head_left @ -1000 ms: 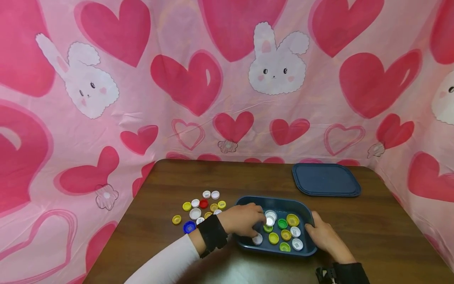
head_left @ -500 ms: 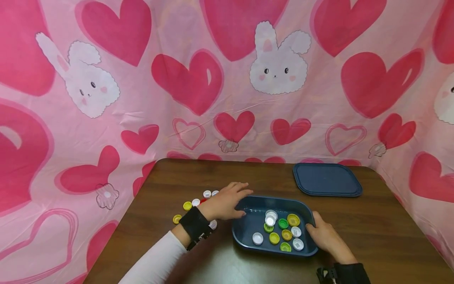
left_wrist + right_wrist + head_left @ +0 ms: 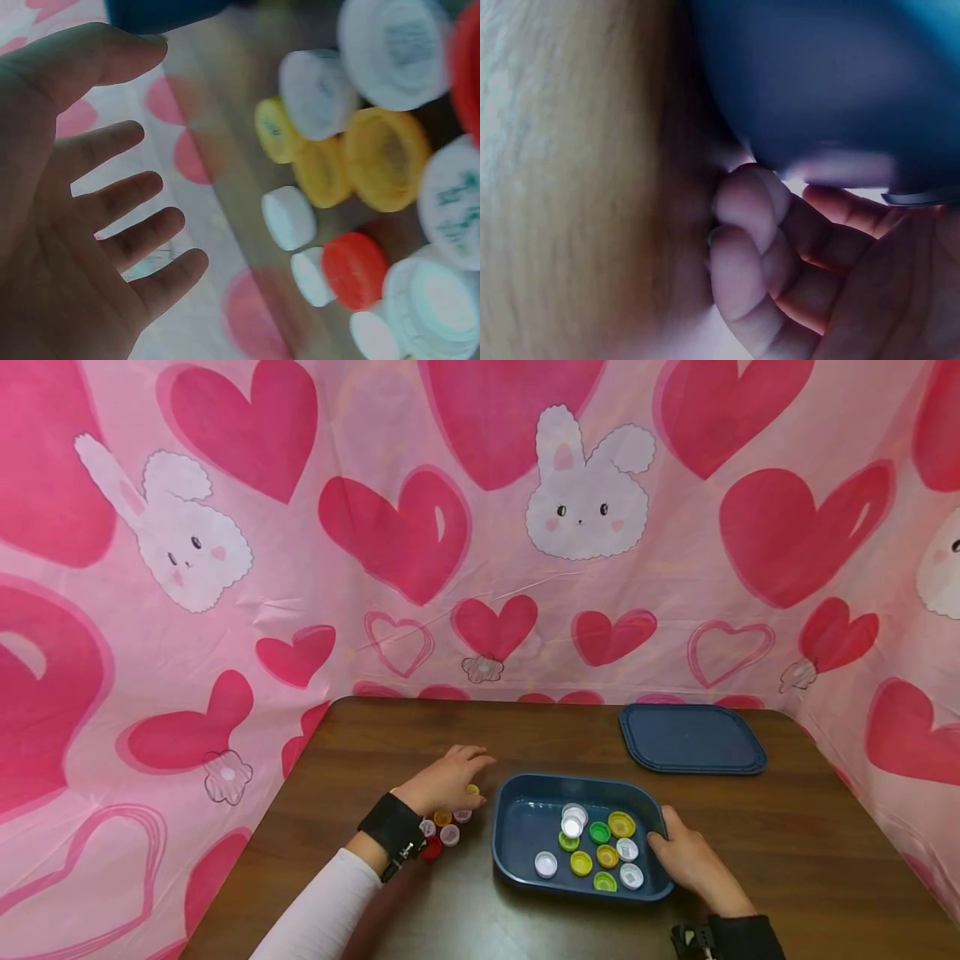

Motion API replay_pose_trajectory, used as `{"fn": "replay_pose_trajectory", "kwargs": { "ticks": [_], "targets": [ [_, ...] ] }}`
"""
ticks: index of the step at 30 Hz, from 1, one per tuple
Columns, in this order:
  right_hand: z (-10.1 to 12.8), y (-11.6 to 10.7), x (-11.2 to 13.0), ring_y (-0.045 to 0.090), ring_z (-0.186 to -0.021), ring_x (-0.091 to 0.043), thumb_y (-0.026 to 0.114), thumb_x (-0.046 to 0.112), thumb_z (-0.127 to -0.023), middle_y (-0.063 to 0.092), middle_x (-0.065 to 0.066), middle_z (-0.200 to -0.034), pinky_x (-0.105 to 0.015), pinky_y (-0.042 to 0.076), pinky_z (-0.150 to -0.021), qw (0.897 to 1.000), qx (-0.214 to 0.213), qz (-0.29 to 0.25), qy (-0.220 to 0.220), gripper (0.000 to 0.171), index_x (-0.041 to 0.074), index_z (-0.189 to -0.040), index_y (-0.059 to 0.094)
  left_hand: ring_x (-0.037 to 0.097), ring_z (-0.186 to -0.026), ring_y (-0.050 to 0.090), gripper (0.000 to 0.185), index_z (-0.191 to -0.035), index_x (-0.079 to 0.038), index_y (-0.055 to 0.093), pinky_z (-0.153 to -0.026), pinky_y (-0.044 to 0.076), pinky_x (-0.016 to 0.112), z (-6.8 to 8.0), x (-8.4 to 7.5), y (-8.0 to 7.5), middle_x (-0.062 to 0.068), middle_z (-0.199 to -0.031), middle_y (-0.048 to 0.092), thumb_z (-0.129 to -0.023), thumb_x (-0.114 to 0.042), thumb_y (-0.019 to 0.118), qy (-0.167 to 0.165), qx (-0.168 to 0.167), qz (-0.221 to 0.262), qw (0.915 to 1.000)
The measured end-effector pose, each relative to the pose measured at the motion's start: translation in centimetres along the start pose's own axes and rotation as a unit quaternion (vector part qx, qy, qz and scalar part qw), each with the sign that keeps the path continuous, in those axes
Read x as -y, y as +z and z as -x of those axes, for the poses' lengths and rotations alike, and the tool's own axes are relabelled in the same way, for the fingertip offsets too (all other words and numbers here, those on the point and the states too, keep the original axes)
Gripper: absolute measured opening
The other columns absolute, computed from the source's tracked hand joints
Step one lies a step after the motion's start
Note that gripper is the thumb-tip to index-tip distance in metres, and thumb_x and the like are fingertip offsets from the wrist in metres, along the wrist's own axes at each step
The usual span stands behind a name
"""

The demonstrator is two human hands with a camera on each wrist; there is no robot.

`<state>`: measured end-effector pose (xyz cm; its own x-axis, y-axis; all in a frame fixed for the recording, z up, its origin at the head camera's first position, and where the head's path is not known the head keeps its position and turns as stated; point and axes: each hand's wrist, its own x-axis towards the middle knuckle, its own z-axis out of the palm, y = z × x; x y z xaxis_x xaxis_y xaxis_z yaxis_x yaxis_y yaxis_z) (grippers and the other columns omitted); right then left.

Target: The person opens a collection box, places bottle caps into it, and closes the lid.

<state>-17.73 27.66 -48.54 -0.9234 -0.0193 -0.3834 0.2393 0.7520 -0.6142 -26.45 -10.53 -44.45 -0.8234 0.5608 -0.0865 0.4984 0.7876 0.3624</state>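
Spread and empty, the left hand [image 3: 442, 783] is seemingly reaching for caps [image 3: 450, 835] on the counter [image 3: 810, 860], next likely needing a pinch; the right hand [image 3: 692, 862] is gripping the tray [image 3: 521, 827].

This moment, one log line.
left hand: empty, near multicoloured round plastic caps | right hand: grips navy rectangular plastic tray | tray: more caps inside
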Motion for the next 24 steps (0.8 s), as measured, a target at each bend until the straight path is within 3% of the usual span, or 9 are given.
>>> {"fn": "replay_pose_trajectory", "kwargs": {
  "ticks": [8,12,24],
  "targets": [
    [0.0,0.2,-0.4,0.061,-0.093,-0.032,0.045,0.024,-0.103,0.058,-0.032,-0.122,-0.042,0.05,-0.072,1.0,-0.013,0.013,-0.017,0.044,0.0,-0.138,0.035,0.031,-0.134,0.046,0.061,-0.142,-0.01,0.057,-0.109,0.046,0.049,0.0,1.6,1.0,0.013,-0.148,0.051,-0.086,-0.021,0.078,0.01,0.0,-0.009,0.9999],
    [0.1,0.2,-0.4,0.061,-0.095,-0.033,0.044,0.025,-0.104,0.057,-0.032,-0.123,-0.047,0.05,-0.076,1.0,-0.007,0.01,-0.017,0.044,-0.001,-0.138,0.035,0.03,-0.132,0.048,0.057,-0.138,-0.009,0.06,-0.108,0.047,0.045,-0.7,2.9,1.2,0.013,-0.144,0.054,-0.085,-0.02,0.078,-0.005,-0.009,-0.02,0.9997],
    [0.1,0.3,-0.2,0.062,-0.087,-0.028,0.045,0.023,-0.103,0.059,-0.029,-0.117,-0.037,0.048,-0.067,1.0,-0.01,0.001,-0.008,0.041,0.001,-0.136,0.036,0.033,-0.128,0.051,0.052,-0.131,-0.009,0.065,-0.109,0.044,0.048,-2.1,4.3,1.1,0.013,-0.137,0.059,-0.082,-0.013,0.078,-0.038,0.001,-0.024,0.999]
  ]
}}
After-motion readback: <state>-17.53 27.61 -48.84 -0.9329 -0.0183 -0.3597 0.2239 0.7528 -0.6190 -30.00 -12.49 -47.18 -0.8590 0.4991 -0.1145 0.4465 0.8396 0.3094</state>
